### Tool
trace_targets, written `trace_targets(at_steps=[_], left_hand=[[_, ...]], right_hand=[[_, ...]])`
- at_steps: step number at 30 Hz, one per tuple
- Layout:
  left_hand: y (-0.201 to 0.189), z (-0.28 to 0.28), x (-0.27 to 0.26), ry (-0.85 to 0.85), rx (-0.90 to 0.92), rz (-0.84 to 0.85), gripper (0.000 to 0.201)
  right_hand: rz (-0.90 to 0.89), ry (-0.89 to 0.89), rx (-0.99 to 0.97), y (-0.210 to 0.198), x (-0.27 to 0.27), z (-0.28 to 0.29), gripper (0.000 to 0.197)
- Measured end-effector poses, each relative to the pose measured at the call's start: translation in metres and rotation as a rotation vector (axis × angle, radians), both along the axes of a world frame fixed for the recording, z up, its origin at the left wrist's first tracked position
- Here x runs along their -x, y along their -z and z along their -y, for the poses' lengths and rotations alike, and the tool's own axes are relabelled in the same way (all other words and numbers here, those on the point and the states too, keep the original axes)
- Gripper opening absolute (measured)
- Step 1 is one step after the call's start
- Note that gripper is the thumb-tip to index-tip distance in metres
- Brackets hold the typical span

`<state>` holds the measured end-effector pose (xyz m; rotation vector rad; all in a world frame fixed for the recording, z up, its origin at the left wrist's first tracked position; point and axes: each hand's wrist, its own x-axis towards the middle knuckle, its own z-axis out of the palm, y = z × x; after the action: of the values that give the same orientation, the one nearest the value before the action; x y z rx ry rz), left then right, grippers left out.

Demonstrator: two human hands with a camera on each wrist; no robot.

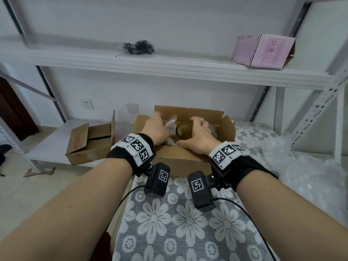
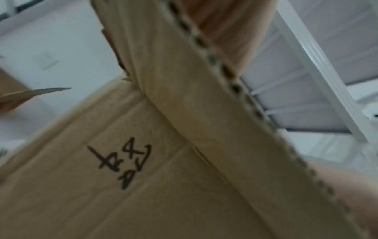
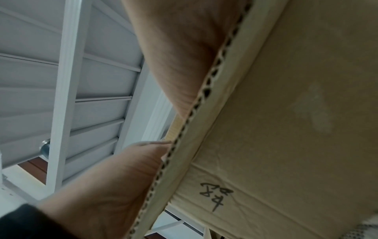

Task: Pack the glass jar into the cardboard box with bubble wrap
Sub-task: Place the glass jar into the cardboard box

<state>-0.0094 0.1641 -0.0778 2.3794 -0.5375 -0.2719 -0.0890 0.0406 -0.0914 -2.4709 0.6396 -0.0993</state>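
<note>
Head view: both hands reach into the open brown cardboard box (image 1: 185, 159), which sits at twelve o'clock on the table under a grey-and-white floral lace cloth (image 1: 169, 213). The right hand (image 1: 197, 137) curls over the amber glass jar (image 1: 183, 129), thumb at its near side, holding it down inside the box. The left hand (image 1: 155, 129) lies at nine o'clock of the jar with fingers extended deeper in, next to a crumpled piece of clear bubble wrap (image 1: 170, 123); whether it pinches the wrap cannot be told. The jar looks bare on the side that shows, so it is in the box but the padding seems only partly in place. More loose clear bubble wrap (image 1: 301, 166) is heaped at three o'clock. All four flaps stand open. Left to do, by this reading: tuck the wrap around the jar, then close the flaps. Both wrist views show only the box's outer wall and corrugated edge.
</note>
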Motion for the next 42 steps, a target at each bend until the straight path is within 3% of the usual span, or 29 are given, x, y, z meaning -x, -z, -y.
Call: trace_targets(at_steps=[3, 4, 6, 8, 14, 17, 19, 21, 24, 26, 30, 38, 42], left_hand=[[0.006, -0.003, 0.002, 0.055, -0.041, 0.362, 0.028], [0.006, -0.004, 0.002, 0.086, -0.080, 0.407, 0.019], [0.006, -0.004, 0.000, 0.145, -0.171, 0.325, 0.014], [0.006, 0.000, -0.003, 0.211, -0.290, 0.187, 0.024], [0.004, 0.012, 0.002, 0.355, -0.429, 0.027, 0.039], [0.000, 0.011, 0.000, 0.385, -0.405, -0.009, 0.056], [-0.001, 0.010, 0.001, 0.374, -0.354, -0.019, 0.056], [0.001, 0.007, 0.002, 0.356, -0.284, 0.012, 0.055], [-0.001, -0.001, 0.002, 0.311, -0.104, 0.101, 0.044], [-0.005, -0.005, 0.005, 0.343, -0.109, 0.058, 0.036], [-0.005, -0.002, 0.011, 0.438, -0.296, -0.016, 0.035], [-0.001, 0.001, 0.014, 0.456, -0.316, -0.096, 0.076], [-0.003, 0.001, 0.015, 0.470, -0.310, -0.148, 0.077]], right_hand=[[-0.014, 0.000, -0.002, 0.000, 0.000, 0.001, 0.098], [-0.002, 0.005, 0.002, -0.001, 0.001, 0.001, 0.096], [0.021, 0.015, 0.023, 0.000, 0.002, -0.001, 0.087], [-0.002, 0.020, 0.048, 0.001, 0.000, -0.002, 0.072], [-0.262, -0.046, 0.036, -0.003, -0.009, 0.000, 0.044], [-0.287, -0.028, 0.111, 0.001, -0.015, 0.003, 0.071], [-0.296, -0.030, 0.140, 0.001, -0.012, 0.004, 0.072], [-0.236, -0.043, 0.092, 0.000, -0.007, 0.008, 0.054], [0.063, 0.014, 0.110, -0.006, 0.002, 0.018, 0.027], [0.076, -0.038, 0.094, -0.006, 0.005, 0.027, 0.029], [-0.236, -0.150, 0.018, -0.008, 0.008, 0.027, 0.043], [-0.520, -0.107, -0.025, -0.009, 0.002, 0.016, 0.056], [-0.379, -0.016, -0.040, -0.009, 0.004, 0.018, 0.050]])
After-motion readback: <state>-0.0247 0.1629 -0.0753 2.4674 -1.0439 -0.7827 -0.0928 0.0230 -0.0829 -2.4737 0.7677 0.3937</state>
